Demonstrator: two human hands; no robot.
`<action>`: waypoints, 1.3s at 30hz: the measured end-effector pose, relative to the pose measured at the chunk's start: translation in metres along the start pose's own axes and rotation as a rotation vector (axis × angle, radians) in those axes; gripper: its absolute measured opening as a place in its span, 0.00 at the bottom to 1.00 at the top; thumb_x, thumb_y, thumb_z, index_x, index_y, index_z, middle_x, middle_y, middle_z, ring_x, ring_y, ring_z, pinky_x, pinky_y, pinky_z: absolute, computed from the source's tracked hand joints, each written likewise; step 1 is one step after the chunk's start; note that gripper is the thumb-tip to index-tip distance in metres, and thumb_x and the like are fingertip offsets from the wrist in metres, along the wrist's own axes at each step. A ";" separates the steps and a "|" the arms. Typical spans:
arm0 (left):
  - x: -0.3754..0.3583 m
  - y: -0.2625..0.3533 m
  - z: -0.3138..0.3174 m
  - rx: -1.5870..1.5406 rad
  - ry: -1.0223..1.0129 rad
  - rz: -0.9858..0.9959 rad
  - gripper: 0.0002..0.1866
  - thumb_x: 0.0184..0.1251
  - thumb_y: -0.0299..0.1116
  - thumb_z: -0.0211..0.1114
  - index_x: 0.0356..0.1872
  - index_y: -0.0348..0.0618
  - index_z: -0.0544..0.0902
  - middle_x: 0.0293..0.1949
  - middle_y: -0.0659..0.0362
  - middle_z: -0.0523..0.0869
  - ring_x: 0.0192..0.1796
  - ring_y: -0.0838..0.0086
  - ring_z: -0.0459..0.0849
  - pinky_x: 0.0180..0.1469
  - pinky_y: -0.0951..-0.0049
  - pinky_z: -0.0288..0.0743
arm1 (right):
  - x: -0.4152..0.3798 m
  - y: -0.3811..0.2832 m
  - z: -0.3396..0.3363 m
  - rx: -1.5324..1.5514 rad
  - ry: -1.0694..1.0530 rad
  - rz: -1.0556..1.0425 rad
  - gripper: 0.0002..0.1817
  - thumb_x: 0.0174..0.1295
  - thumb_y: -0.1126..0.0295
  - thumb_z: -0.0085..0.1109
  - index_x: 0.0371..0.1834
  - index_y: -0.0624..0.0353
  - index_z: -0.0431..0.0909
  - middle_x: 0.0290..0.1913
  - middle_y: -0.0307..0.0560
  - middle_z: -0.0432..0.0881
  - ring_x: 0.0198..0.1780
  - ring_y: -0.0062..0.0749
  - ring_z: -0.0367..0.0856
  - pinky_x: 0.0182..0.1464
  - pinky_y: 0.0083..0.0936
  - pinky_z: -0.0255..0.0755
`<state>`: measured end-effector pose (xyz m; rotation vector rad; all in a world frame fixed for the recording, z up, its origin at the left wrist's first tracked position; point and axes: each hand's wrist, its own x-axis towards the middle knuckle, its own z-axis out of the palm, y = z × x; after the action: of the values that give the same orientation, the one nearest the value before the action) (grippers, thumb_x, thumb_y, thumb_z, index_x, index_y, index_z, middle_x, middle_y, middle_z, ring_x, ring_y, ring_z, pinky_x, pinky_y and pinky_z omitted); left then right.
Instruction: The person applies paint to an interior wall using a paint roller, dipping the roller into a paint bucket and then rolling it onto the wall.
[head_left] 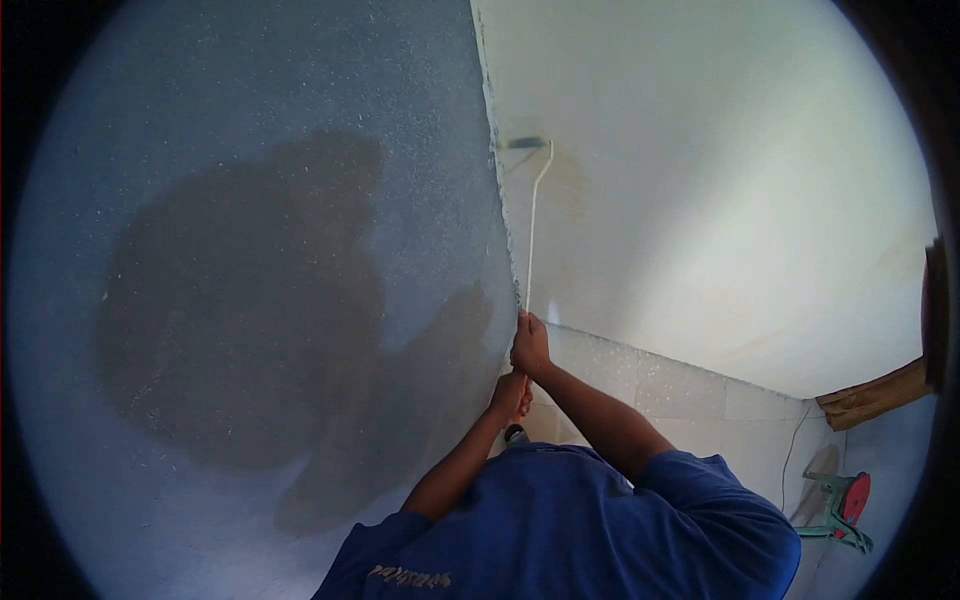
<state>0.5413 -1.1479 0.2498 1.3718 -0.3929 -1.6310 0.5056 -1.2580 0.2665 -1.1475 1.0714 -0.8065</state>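
Observation:
My right hand (pixel 530 345) grips a thin white pole (pixel 532 230) high up. My left hand (pixel 510 396) grips the same pole just below it. The pole runs upward to a paint roller head (pixel 527 142) that lies against the white wall right beside the corner. The roller sits at the edge where the blue-grey textured wall (pixel 300 120) meets the white wall (pixel 720 180). Both arms come out of blue sleeves (pixel 560 520) at the bottom of the view.
A large shadow of me (pixel 240 310) falls on the blue-grey wall. A band of pale speckled tiles (pixel 650 385) runs under the white wall. At the right stand a green and red tool (pixel 845 505) with a thin cord and a brown wooden piece (pixel 875 395).

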 end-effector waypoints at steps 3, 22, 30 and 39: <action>0.000 -0.021 -0.003 0.023 0.011 -0.060 0.28 0.64 0.65 0.46 0.26 0.48 0.68 0.12 0.64 0.66 0.11 0.76 0.63 0.17 0.72 0.59 | 0.005 0.049 -0.006 -0.166 0.144 -0.207 0.22 0.72 0.55 0.37 0.28 0.64 0.66 0.19 0.51 0.71 0.15 0.38 0.73 0.19 0.36 0.70; 0.005 -0.019 0.002 -0.005 0.017 -0.052 0.30 0.63 0.68 0.45 0.22 0.50 0.67 0.10 0.65 0.65 0.08 0.78 0.62 0.13 0.75 0.57 | -0.006 0.018 -0.007 -0.049 0.099 -0.046 0.21 0.72 0.54 0.35 0.27 0.59 0.63 0.13 0.40 0.64 0.09 0.28 0.66 0.11 0.26 0.65; -0.006 -0.030 0.008 0.049 -0.034 -0.258 0.32 0.61 0.71 0.44 0.21 0.51 0.65 0.09 0.65 0.63 0.08 0.77 0.62 0.13 0.73 0.57 | -0.024 0.045 -0.024 -0.092 0.169 0.086 0.22 0.72 0.55 0.38 0.26 0.62 0.65 0.18 0.48 0.68 0.15 0.34 0.70 0.20 0.34 0.69; -0.004 -0.022 0.000 0.059 -0.049 -0.224 0.31 0.61 0.69 0.46 0.20 0.51 0.65 0.09 0.65 0.63 0.08 0.78 0.60 0.11 0.74 0.55 | -0.029 0.021 -0.017 -0.011 0.176 -0.016 0.20 0.73 0.55 0.35 0.26 0.56 0.61 0.11 0.39 0.62 0.08 0.26 0.65 0.10 0.25 0.63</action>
<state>0.5313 -1.1335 0.2355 1.4646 -0.3274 -1.8516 0.4801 -1.2309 0.2523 -1.1108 1.2146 -0.9288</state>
